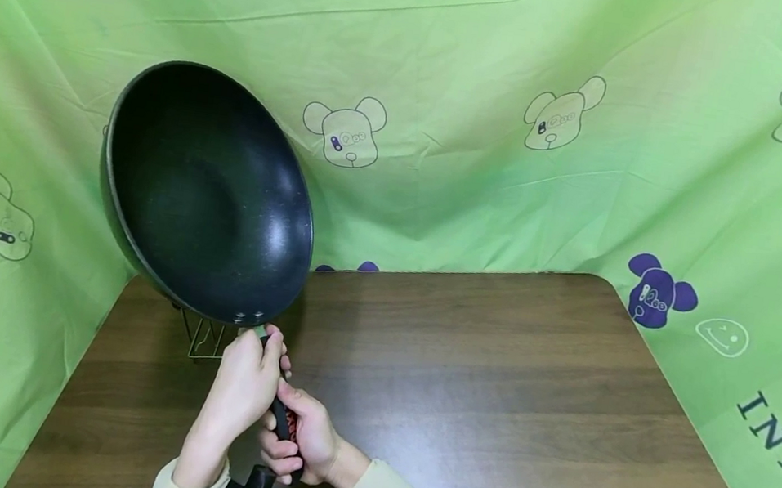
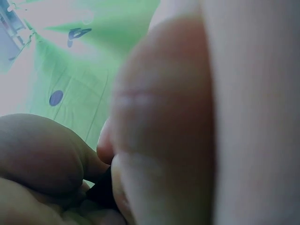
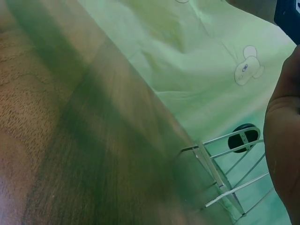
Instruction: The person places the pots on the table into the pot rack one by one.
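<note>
A large black wok (image 1: 208,195) is raised and tilted at the left in the head view, its dark inside facing the camera. My left hand (image 1: 247,378) grips the upper part of its black handle (image 1: 282,419), close to the riveted end by the rim. Lower down, my right hand (image 1: 311,441) holds the same handle, with a red patch showing beside the fingers. Blurred skin fills much of the left wrist view, with a bit of black handle (image 2: 104,192) between the fingers. The right wrist view has only part of my right hand (image 3: 283,140) at its edge.
Behind and below the wok, a metal wire rack (image 1: 204,339) stands on the brown wooden table (image 1: 490,389), partly hidden. A dark round piece (image 3: 243,138) shows at the rack in the right wrist view. Green printed cloth (image 1: 452,120) hangs around the table's back and sides.
</note>
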`<control>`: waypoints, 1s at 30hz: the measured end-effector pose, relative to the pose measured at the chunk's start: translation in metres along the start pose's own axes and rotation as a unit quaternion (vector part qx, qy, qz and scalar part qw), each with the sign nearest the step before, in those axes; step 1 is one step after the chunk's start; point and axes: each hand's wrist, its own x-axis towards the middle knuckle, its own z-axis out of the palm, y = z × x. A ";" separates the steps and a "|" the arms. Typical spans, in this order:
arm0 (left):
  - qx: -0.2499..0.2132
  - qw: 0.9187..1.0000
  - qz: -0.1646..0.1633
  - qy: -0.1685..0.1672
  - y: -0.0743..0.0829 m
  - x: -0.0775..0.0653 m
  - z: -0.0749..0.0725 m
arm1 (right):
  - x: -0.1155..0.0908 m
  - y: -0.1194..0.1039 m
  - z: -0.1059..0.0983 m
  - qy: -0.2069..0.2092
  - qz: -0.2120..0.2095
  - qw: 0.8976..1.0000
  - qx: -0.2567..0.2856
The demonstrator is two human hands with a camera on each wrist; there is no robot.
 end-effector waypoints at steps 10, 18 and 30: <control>0.007 1.000 0.005 0.010 0.002 -0.004 -0.002 | 0.001 -0.002 0.000 -0.022 0.015 1.000 0.006; 0.019 1.000 0.010 0.012 0.003 -0.004 -0.003 | 0.003 -0.002 0.001 -0.029 0.014 0.999 0.008; 0.031 0.999 0.014 0.019 0.002 -0.006 -0.004 | 0.005 -0.001 -0.003 -0.045 0.022 0.999 0.008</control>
